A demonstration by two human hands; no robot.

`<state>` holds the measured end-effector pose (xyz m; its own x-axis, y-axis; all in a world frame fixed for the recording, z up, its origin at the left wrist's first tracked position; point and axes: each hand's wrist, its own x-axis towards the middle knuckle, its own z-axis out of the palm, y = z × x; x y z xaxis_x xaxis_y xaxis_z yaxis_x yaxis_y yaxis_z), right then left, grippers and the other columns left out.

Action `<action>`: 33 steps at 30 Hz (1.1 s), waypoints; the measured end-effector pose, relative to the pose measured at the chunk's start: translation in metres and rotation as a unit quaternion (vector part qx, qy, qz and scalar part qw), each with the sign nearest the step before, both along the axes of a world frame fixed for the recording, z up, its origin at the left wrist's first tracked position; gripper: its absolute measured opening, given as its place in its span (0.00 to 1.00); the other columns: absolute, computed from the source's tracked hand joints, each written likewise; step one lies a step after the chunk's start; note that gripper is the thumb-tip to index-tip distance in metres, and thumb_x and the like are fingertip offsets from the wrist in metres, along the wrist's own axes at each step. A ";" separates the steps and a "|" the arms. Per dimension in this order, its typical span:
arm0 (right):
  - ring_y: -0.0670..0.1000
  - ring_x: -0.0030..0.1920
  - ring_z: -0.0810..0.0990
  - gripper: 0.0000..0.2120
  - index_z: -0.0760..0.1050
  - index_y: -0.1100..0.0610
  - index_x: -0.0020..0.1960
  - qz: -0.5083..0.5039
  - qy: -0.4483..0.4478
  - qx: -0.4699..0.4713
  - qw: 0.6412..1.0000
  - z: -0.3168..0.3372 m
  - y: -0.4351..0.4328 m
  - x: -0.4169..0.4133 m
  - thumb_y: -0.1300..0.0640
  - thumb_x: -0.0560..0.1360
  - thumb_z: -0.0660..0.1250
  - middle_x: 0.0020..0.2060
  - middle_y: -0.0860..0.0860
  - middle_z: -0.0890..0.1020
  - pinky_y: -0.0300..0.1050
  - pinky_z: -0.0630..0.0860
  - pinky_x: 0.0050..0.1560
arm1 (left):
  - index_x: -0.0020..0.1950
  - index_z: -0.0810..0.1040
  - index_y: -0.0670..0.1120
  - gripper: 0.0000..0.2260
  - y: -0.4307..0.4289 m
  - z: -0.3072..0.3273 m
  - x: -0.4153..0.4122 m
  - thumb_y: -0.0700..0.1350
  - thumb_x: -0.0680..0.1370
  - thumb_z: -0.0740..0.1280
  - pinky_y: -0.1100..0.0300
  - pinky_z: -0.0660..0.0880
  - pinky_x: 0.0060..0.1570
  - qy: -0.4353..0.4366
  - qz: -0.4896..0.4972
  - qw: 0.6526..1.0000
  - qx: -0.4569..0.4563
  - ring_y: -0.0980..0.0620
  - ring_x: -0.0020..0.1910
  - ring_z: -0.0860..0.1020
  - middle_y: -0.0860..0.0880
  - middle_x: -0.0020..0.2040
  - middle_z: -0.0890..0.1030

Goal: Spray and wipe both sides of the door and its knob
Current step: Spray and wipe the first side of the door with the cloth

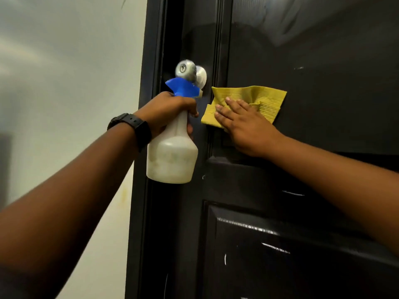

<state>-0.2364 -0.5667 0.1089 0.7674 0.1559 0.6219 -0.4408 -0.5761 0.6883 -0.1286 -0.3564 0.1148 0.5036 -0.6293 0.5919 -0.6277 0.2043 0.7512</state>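
Observation:
A glossy black panelled door point(313, 61) fills the right of the head view. Its round silver knob point(187, 70) with a keyhole sits near the door's left edge. My left hand point(170, 113) grips the neck of a white spray bottle point(172, 156) with a blue trigger head, held upright just below the knob. My right hand point(244, 126) presses a folded yellow cloth point(259, 98) flat against the door, just right of the knob, fingers straight and spread.
The black door frame point(149, 104) runs down the middle left. A pale wall point(64, 83) stands to its left. Several white scuff marks show on the door's lower panel point(269, 244). A black watch is on my left wrist.

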 end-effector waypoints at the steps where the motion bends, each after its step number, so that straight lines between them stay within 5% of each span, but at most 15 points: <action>1: 0.59 0.78 0.52 0.30 0.58 0.58 0.78 0.006 -0.004 0.006 1.000 -0.010 -0.001 0.004 0.54 0.77 0.44 0.78 0.56 0.59 0.54 0.48 0.76 | 0.57 0.73 0.39 0.11 -0.002 -0.007 -0.001 0.40 0.77 0.68 0.50 0.83 0.42 0.000 -0.002 1.000 -0.003 0.46 0.30 0.81 0.45 0.31 0.80; 4: 0.59 0.78 0.55 0.28 0.61 0.58 0.77 0.043 -0.015 0.014 0.999 -0.045 -0.002 0.018 0.55 0.78 0.51 0.77 0.56 0.62 0.54 0.50 0.76 | 0.55 0.74 0.40 0.08 -0.007 -0.027 -0.001 0.40 0.77 0.68 0.52 0.82 0.39 -0.002 0.004 1.000 -0.017 0.47 0.29 0.81 0.45 0.32 0.80; 9: 0.62 0.77 0.57 0.33 0.63 0.59 0.76 0.058 0.052 -0.004 0.997 -0.101 0.005 0.041 0.55 0.73 0.42 0.76 0.57 0.63 0.57 0.55 0.75 | 0.53 0.78 0.42 0.19 -0.022 -0.064 0.005 0.50 0.66 0.69 0.45 0.80 0.50 0.004 0.046 0.998 -0.030 0.44 0.39 0.79 0.41 0.43 0.79; 12: 0.64 0.74 0.63 0.31 0.69 0.62 0.73 0.074 0.040 -0.012 0.996 -0.113 0.007 0.052 0.56 0.73 0.44 0.72 0.59 0.70 0.59 0.61 0.73 | 0.50 0.78 0.44 0.14 -0.030 -0.083 0.010 0.50 0.70 0.70 0.41 0.79 0.55 -0.003 0.087 0.996 -0.030 0.43 0.43 0.77 0.40 0.45 0.77; 14: 0.64 0.74 0.64 0.30 0.70 0.62 0.71 0.081 0.040 -0.017 0.996 -0.118 0.008 0.056 0.56 0.74 0.45 0.71 0.59 0.71 0.59 0.61 0.72 | 0.50 0.78 0.41 0.13 -0.034 -0.096 0.015 0.49 0.72 0.71 0.41 0.79 0.54 -0.006 0.108 0.994 -0.029 0.43 0.41 0.77 0.37 0.43 0.78; 18: 0.65 0.72 0.66 0.28 0.72 0.64 0.69 0.107 0.038 -0.033 0.993 -0.121 0.005 0.059 0.56 0.74 0.48 0.69 0.61 0.73 0.61 0.64 0.72 | 0.51 0.79 0.36 0.27 -0.038 -0.116 0.018 0.55 0.63 0.71 0.32 0.79 0.53 0.021 0.117 0.992 -0.036 0.31 0.42 0.82 0.28 0.46 0.81; 23: 0.65 0.74 0.64 0.30 0.69 0.63 0.72 0.105 0.031 -0.050 0.993 -0.121 0.003 0.060 0.56 0.74 0.45 0.72 0.60 0.69 0.60 0.60 0.73 | 0.48 0.79 0.36 0.22 -0.040 -0.125 0.024 0.54 0.66 0.69 0.32 0.78 0.52 0.002 0.135 0.990 -0.039 0.28 0.45 0.81 0.30 0.44 0.82; 28: 0.64 0.76 0.60 0.32 0.65 0.62 0.74 0.078 0.037 -0.057 0.995 -0.119 0.006 0.060 0.55 0.74 0.42 0.75 0.59 0.65 0.60 0.55 0.75 | 0.42 0.79 0.40 0.20 -0.040 -0.133 0.029 0.56 0.63 0.66 0.44 0.79 0.46 -0.015 0.189 0.981 -0.042 0.37 0.39 0.80 0.37 0.37 0.81; 33: 0.65 0.76 0.57 0.34 0.63 0.62 0.76 0.062 0.046 -0.061 0.995 -0.115 0.009 0.063 0.54 0.74 0.39 0.75 0.60 0.63 0.61 0.53 0.75 | 0.35 0.74 0.47 0.11 -0.040 -0.138 0.039 0.55 0.65 0.65 0.54 0.70 0.39 -0.002 0.219 0.975 -0.039 0.48 0.33 0.72 0.49 0.32 0.74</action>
<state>-0.1732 -0.5575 -0.0066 0.7906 0.3229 0.5202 -0.3030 -0.5319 0.7907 -0.0896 -0.3967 -0.0229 0.7109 -0.3074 0.6326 -0.6711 -0.0273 0.7409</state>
